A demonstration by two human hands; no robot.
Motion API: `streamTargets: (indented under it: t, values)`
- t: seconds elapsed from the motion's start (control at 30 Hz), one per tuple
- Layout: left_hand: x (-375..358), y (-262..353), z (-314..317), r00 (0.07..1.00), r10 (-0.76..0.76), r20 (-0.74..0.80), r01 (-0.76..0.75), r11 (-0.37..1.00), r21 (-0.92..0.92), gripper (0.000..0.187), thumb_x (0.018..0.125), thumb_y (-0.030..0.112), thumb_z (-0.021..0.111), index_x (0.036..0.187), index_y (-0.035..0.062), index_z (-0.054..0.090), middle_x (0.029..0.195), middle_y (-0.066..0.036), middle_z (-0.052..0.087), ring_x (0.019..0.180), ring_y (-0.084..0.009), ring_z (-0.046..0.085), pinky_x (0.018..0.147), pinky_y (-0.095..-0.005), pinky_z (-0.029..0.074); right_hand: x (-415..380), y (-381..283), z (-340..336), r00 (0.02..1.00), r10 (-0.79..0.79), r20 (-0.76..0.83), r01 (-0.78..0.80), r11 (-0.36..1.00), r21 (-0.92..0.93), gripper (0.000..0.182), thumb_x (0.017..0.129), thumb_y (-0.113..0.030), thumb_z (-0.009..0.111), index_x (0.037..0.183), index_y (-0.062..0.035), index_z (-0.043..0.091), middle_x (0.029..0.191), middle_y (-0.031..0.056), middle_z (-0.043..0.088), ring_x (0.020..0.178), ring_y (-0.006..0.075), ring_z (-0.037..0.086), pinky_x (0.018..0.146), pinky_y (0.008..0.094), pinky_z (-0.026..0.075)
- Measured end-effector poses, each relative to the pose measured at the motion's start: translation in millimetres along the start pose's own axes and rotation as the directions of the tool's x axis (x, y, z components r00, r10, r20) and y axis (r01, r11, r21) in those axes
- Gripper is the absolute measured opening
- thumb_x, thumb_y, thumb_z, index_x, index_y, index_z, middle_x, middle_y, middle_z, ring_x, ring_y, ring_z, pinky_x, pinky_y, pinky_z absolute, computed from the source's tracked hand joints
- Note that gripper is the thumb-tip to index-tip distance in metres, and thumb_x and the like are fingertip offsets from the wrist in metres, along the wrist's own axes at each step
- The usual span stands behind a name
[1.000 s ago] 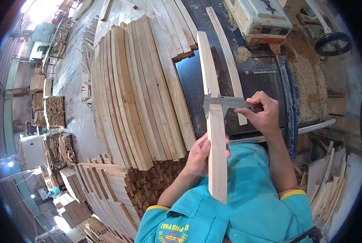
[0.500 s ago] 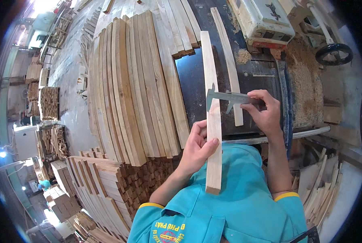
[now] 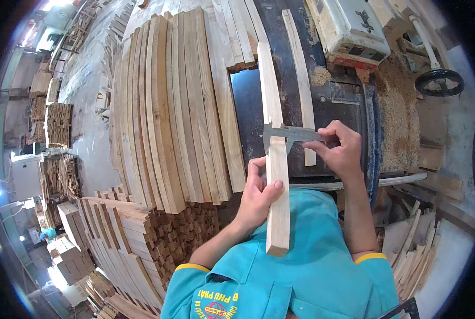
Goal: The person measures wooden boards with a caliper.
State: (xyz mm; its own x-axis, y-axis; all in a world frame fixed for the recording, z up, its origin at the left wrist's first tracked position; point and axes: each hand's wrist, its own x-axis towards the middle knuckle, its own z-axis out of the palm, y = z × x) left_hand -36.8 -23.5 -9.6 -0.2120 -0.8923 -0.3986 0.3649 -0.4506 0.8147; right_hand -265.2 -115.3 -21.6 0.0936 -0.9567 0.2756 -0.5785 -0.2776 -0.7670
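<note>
My stick [image 3: 278, 218] is smooth, matt wood; my caliper [image 3: 303, 134] is dull grey metal; my shirt [image 3: 314, 228] is matt, lightly creased cloth.

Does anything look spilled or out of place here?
Yes: a small heap of sawdust sits on the dark table near the white machine, with a thicker layer past the blue rail. It looks like spilled mess, though probably ordinary around cut wood. The wooden bar in the left hand shows no obvious damage.
</note>
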Motion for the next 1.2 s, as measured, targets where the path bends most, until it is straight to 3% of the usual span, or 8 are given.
streamTargets:
  t: [0.43,0.87,1.2]
  values:
    - [1,2,-1,1.000,-0.023,0.005,0.023,0.999,-0.027,0.069,0.093,0.045,0.074,0.137,0.0085,0.036,0.102,-0.009,0.060,0.078,-0.0155,0.062,0.066,-0.0297,0.053,3,5,1,0.998,-0.065,-0.018,0.063,0.994,-0.088,0.055,0.070,-0.056,0.092,0.076,-0.0089,0.065,0.059,0.0021,0.061,0.051,0.0134,0.062,0.049,0.0286,0.050]
    - [1,9,3,0.998,-0.063,0.021,0.064,0.998,-0.030,0.070,0.091,0.050,0.074,0.133,0.0083,0.036,0.104,-0.010,0.059,0.081,-0.0155,0.063,0.066,-0.0282,0.055,12,-3,-8,0.992,-0.125,-0.018,0.121,0.981,-0.150,0.054,0.069,-0.057,0.091,0.076,-0.0094,0.065,0.063,0.0029,0.064,0.052,0.0145,0.065,0.050,0.0293,0.051]
    - [0,7,6,0.999,-0.028,0.033,0.030,0.997,-0.076,0.066,0.093,0.046,0.073,0.133,0.0078,0.037,0.104,-0.011,0.059,0.079,-0.0161,0.064,0.067,-0.0290,0.055,17,-8,-14,0.969,-0.247,-0.030,0.236,0.951,-0.202,0.053,0.068,-0.055,0.091,0.075,-0.0103,0.063,0.060,0.0024,0.057,0.051,0.0161,0.059,0.048,0.0314,0.045]
